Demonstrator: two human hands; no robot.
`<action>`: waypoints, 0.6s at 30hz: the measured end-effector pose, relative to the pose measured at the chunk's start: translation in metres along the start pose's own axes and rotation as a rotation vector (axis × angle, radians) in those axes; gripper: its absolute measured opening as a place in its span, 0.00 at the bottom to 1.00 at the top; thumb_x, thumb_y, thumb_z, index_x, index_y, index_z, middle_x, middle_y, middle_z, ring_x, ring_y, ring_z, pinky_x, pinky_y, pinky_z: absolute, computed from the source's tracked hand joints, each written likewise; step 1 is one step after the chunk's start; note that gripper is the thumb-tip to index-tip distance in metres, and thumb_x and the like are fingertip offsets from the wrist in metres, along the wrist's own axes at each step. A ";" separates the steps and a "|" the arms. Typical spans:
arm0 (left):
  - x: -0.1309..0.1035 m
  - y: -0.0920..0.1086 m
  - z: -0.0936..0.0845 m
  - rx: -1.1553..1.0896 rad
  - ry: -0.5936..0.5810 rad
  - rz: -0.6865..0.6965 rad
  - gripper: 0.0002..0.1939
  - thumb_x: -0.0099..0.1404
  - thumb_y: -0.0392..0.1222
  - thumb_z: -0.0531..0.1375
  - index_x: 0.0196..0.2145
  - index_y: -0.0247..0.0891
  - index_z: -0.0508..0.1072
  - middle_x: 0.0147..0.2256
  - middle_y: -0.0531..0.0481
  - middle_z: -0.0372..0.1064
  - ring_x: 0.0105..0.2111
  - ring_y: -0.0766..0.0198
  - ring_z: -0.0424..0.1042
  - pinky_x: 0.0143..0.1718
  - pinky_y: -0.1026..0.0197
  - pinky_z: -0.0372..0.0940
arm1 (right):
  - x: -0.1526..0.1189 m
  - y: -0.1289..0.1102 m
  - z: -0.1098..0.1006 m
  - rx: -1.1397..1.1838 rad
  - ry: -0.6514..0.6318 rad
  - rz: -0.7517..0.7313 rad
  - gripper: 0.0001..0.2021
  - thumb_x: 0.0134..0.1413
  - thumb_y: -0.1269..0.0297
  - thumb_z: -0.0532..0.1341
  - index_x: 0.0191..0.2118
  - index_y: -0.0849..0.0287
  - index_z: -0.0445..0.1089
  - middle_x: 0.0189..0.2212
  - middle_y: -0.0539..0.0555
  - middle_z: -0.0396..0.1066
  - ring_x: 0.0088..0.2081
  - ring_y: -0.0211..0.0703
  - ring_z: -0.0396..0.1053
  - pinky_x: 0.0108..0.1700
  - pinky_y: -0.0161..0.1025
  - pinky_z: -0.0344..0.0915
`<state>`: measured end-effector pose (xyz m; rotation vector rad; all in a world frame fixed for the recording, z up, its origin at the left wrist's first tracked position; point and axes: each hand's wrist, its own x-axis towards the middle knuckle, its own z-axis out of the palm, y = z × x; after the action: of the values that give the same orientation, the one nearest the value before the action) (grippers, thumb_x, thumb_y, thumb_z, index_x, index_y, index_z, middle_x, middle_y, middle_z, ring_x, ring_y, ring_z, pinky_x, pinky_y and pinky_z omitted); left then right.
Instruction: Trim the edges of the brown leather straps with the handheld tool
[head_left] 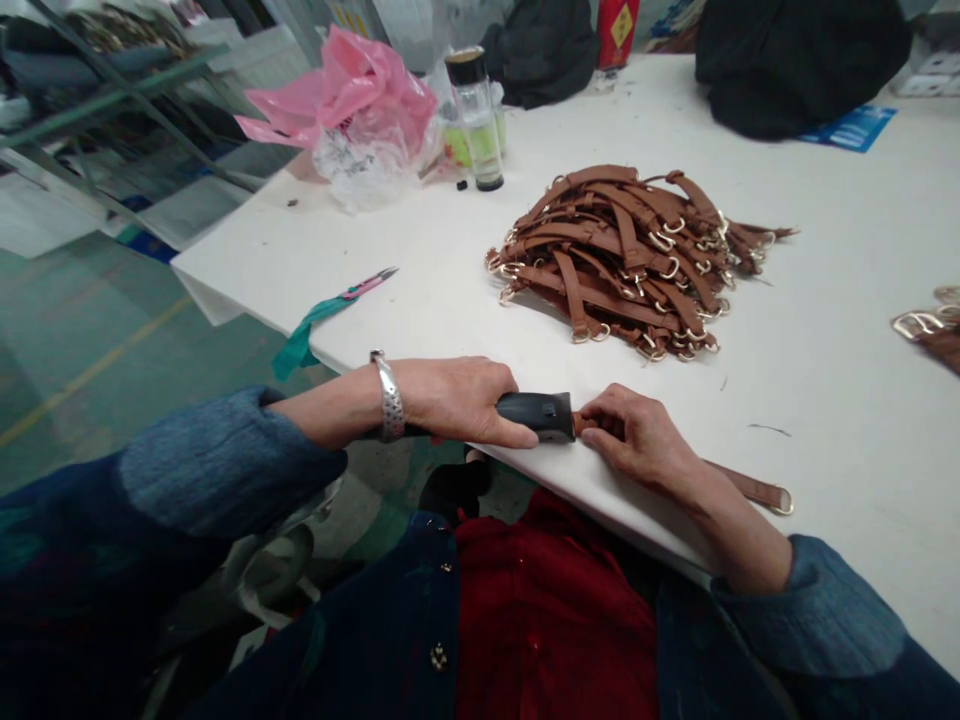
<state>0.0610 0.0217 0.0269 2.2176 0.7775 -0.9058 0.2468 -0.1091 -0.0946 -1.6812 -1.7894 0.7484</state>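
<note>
My left hand (465, 396), a silver bracelet at its wrist, is wrapped round a black handheld tool (541, 412); its exact kind I cannot make out. The tool lies level over the table's near edge, its blunt end pointing right. My right hand (636, 432) pinches one end of a brown strap (750, 487) right at that end of the tool. Under the right hand and wrist the strap's middle is hidden; its other end, with a gold-coloured ring, shows on the table. Beyond both hands lies a heap of brown straps (615, 255) with gold-coloured rings and buckles.
On the white table (840, 260) are pink-handled snips (367, 284) with a teal cloth strip, a clear bottle (480, 125), a pink plastic bag (360, 85) and a black cloth bundle (795, 65). More strap ends (934, 325) lie at the far right.
</note>
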 end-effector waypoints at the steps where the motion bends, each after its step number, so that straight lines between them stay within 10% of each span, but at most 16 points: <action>1: 0.001 0.001 0.000 -0.005 0.002 0.002 0.26 0.56 0.64 0.52 0.30 0.35 0.71 0.19 0.49 0.67 0.15 0.65 0.64 0.16 0.64 0.54 | 0.000 0.000 0.000 0.004 0.001 0.004 0.06 0.48 0.71 0.60 0.34 0.58 0.72 0.30 0.51 0.66 0.31 0.38 0.62 0.33 0.35 0.58; 18: 0.000 -0.004 0.009 -0.067 0.030 -0.006 0.27 0.57 0.64 0.52 0.32 0.34 0.71 0.19 0.50 0.67 0.16 0.65 0.64 0.16 0.65 0.55 | -0.001 -0.001 -0.012 0.033 -0.038 -0.016 0.08 0.53 0.67 0.59 0.37 0.56 0.74 0.30 0.52 0.69 0.32 0.37 0.64 0.34 0.34 0.59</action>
<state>0.0550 0.0178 0.0209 2.1755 0.8167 -0.8393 0.2547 -0.1102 -0.0856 -1.6394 -1.8042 0.8040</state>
